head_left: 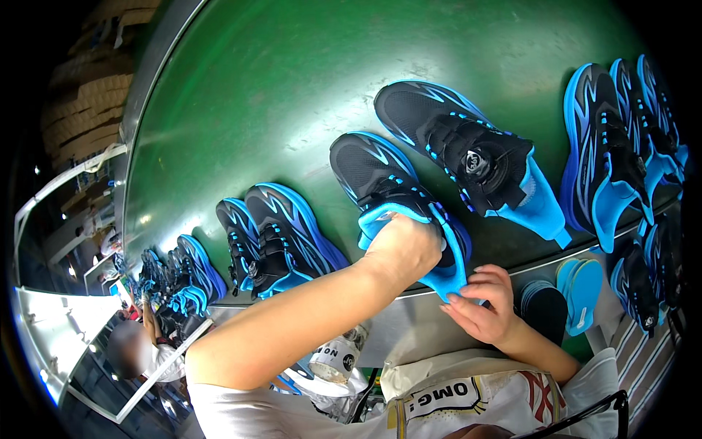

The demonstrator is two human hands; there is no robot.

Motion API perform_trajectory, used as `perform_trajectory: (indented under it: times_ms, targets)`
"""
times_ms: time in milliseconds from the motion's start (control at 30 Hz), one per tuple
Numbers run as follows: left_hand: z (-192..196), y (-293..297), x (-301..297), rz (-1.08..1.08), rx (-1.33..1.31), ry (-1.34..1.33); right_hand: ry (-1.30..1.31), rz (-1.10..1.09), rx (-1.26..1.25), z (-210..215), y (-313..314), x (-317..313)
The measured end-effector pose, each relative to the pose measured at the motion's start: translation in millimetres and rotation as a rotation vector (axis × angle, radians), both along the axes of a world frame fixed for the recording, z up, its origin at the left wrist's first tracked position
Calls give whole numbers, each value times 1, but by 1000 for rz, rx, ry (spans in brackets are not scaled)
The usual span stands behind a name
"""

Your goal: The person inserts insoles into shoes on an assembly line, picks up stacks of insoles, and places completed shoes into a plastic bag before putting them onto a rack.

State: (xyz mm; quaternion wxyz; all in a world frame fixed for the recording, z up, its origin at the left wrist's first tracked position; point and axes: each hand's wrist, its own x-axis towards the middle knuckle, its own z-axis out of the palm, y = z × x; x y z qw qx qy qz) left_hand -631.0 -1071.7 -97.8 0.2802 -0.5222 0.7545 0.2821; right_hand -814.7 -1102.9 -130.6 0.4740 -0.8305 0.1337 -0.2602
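A black shoe with bright blue trim [373,172] lies on the green belt [256,95], its toe pointing away from me. My left hand [402,245] is pushed into the shoe's opening, and its fingers are hidden inside. My right hand [482,304] pinches the blue heel collar of the same shoe at the belt's near edge. A second shoe of the same kind [468,154] lies just to the right, untouched.
More black and blue shoes stand along the belt at the right [607,161] and the left [285,230]. Blue insoles [581,289] sit below the metal belt edge [409,322]. Another person [135,351] works further down at the lower left.
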Motion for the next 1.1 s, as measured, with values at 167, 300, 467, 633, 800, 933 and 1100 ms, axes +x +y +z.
perform_trajectory:
  times_ms: [167, 300, 467, 633, 800, 933, 1100]
  targets:
    - [3, -2, 0, -12, 77, -19, -16, -15, 4, 0, -1, 1]
    - [10, 14, 0, 119, -248, 104, -32, -32, 12, -2, 1, -1]
    - [58, 22, 9, 317, -829, -112, -69, -76, 94, -13, 10, -11]
    - [26, 31, 8, 650, -794, -144, -28, -46, 90, -11, 15, -17]
    - [20, 30, 16, 494, -907, -236, 107, 32, -20, 6, 5, -22]
    - [26, 36, 18, 482, -879, -307, 365, -86, -296, 27, 8, -74]
    - [51, 33, 30, 502, -764, -254, 786, -238, -398, 26, 19, -173]
